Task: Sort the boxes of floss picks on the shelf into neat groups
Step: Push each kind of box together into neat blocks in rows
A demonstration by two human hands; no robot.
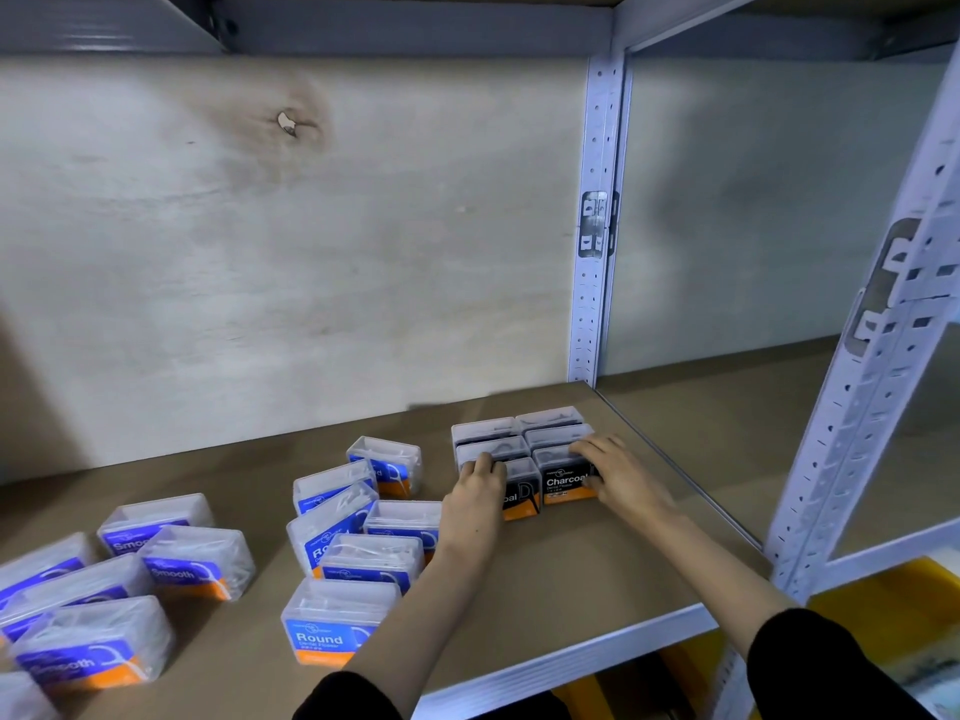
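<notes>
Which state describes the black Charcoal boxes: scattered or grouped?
Grouped. The Charcoal boxes sit edge to edge in two straight rows, with the left hand and right hand pressed against the front ones.

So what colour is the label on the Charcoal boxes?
Black with an orange strip below, on the Charcoal boxes, head view.

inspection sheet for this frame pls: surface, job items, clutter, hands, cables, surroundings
Surface: brown shelf board, bare at front right.
Job items: Charcoal boxes in a tidy two-column block at right; Round boxes loosely clustered mid-shelf, some tilted; Smooth boxes scattered at left.
Clutter: nothing seen.
Hands: left hand and right hand each rest on a front Charcoal box, pressing the block from both sides.
Cables: nothing seen.
Surroundings: stained back panel; perforated metal upright; yellow bin below at right.
</notes>
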